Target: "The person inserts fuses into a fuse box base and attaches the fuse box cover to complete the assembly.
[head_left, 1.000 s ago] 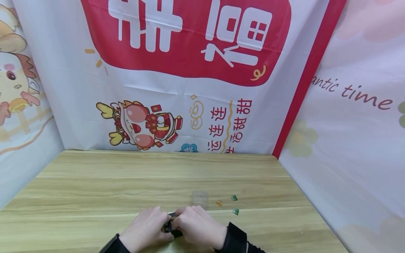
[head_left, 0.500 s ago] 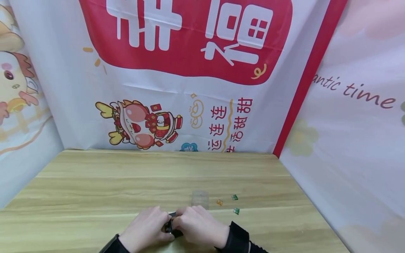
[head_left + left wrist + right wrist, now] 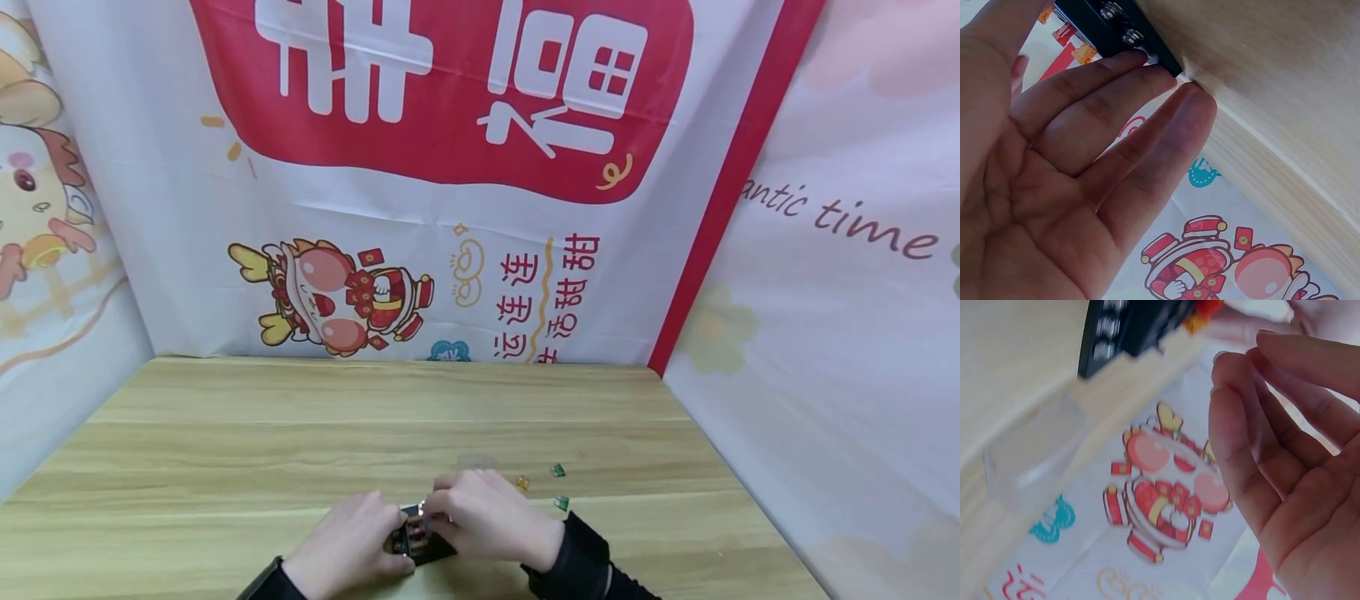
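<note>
Left wrist view: left fingers (image 3: 1104, 115), clamped on one end of a black block (image 3: 1097, 28). By the head view, the block is placed midway between the left and right edges of the tabletop (image 3: 225, 433), well apart from the far edge. Right fingers (image 3: 1232, 419): tips drawn together just beside the block; whether anything is pinched cannot be told.

Black block: seemingly a fuse holder; hard, matt, straight-edged, fitted with shiny metal screws (image 3: 1134, 36). Orange and red pieces (image 3: 1084, 54), see-through, are seen at its side.

Step, as judged: small pieces being worked at the slots; fitting or removal cannot be told. Best done with the block firmly steadied, each piece gripped by its sides, and force kept in line with the slot; by a tilt, thin parts could be bent.

Clear cover (image 3: 1035, 447): box-shaped, smooth plastic, just beyond the right fingers.

Loose orange piece (image 3: 522, 482) and two green pieces (image 3: 558, 470): small, angular, glossy, scattered towards the right edge.

Tabletop: pale, wood-grained. Backdrop (image 3: 187, 275): creased, printed cloth, hung along the far edge.
</note>
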The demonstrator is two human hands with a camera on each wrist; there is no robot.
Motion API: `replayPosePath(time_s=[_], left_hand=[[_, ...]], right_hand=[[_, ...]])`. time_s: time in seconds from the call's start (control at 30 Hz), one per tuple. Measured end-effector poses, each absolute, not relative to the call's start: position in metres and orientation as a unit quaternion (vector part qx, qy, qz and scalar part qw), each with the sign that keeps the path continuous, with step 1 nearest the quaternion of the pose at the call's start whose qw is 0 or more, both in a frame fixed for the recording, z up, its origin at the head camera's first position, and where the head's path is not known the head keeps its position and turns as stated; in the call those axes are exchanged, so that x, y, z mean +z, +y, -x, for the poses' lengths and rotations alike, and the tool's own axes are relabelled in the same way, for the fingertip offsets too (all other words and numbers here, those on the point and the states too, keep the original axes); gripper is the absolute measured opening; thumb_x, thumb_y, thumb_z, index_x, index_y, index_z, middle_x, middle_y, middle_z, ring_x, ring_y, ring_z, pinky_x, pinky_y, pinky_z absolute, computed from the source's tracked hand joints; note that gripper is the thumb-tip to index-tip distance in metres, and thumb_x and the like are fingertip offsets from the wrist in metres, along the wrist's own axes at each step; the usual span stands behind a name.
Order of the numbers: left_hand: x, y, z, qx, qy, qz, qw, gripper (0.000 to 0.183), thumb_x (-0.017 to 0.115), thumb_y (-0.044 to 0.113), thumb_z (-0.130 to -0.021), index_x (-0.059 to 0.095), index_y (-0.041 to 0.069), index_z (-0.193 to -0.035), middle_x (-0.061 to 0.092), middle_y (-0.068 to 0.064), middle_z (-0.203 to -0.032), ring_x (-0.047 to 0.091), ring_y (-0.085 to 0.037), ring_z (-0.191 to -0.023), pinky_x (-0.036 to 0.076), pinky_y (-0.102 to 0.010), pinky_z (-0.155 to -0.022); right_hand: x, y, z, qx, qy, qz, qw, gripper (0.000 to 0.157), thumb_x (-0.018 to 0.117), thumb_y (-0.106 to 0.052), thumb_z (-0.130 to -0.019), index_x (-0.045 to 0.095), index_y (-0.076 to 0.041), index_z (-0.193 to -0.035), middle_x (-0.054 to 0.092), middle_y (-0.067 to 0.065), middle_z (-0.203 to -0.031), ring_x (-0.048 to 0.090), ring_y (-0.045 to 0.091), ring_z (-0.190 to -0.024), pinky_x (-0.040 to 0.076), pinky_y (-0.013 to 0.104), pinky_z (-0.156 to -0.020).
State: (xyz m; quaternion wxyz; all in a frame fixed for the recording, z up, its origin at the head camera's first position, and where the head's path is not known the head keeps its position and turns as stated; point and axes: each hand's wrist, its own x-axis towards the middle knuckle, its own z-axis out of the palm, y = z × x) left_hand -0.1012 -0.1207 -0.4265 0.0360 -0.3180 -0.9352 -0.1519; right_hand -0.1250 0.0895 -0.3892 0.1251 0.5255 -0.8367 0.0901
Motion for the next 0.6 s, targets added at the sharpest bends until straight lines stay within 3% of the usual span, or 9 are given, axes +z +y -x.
replayPosePath(time_s=[0.27, 0.6], left_hand=[[-0.425, -0.119, 0.101, -0.153, -0.941, 0.301, -0.002, 0.033, 0.077, 0.043, -0.069, 0.067, 0.013, -0.078, 0.051, 0.010, -0.066, 0.044, -0.004, -0.059, 0.039, -0.025, -0.054], [-0.426, -0.118, 0.099, -0.145, -0.943, 0.297, 0.028, 0.030, 0.076, 0.042, -0.066, 0.065, 0.015, -0.074, 0.045, 0.011, -0.064, 0.041, -0.006, -0.056, 0.035, -0.025, -0.050]], right_hand=[[-0.376, 0.106, 0.140, 0.109, -0.857, -0.488, 0.126, 0.004, 0.067, -0.016, -0.086, 0.070, -0.018, -0.088, 0.056, -0.014, -0.079, 0.045, -0.009, -0.064, 0.034, 0.007, -0.058], [-0.361, 0.134, 0.158, 0.124, -0.879, -0.435, 0.150, 0.003, 0.068, -0.014, -0.084, 0.071, -0.014, -0.087, 0.060, -0.009, -0.081, 0.055, 0.000, -0.069, 0.039, 0.011, -0.062]])
